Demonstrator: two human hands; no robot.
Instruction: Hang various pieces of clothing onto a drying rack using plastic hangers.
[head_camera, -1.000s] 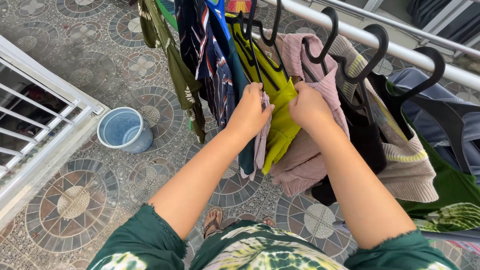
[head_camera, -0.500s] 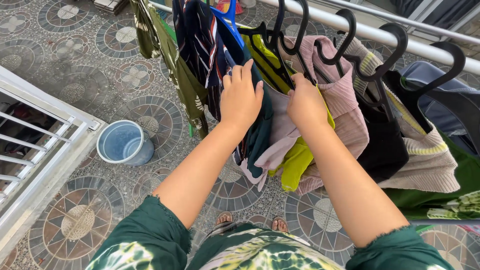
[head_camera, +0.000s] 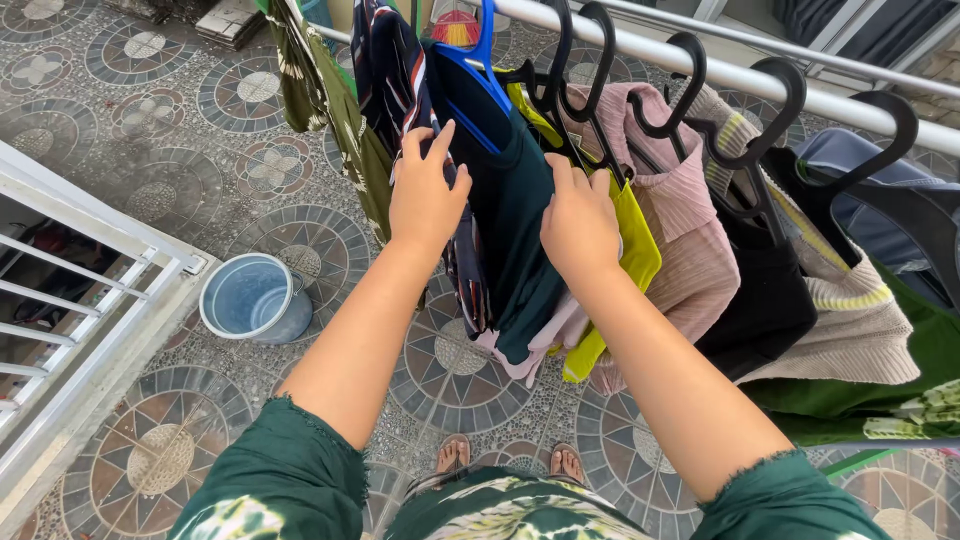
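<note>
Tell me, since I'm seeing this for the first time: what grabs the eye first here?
Two bare hands at the centre: the left hand and the right hand press on a dark teal garment on a blue hanger. It hangs among crowded clothes on a metal rail across the top. A pale blue bucket stands lower left on the patterned tile floor.

Home drying terrace: laundry rail (head_camera: 740, 78), bucket (head_camera: 250, 298) (patterned tile floor (head_camera: 150, 180)).

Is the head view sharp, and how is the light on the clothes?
Head view: even daylight, no hard shadows; faint glare on the metal rail; both hands, left hand and right hand, and the dark green garment look sharp; straight lines bend near the edges.
</note>
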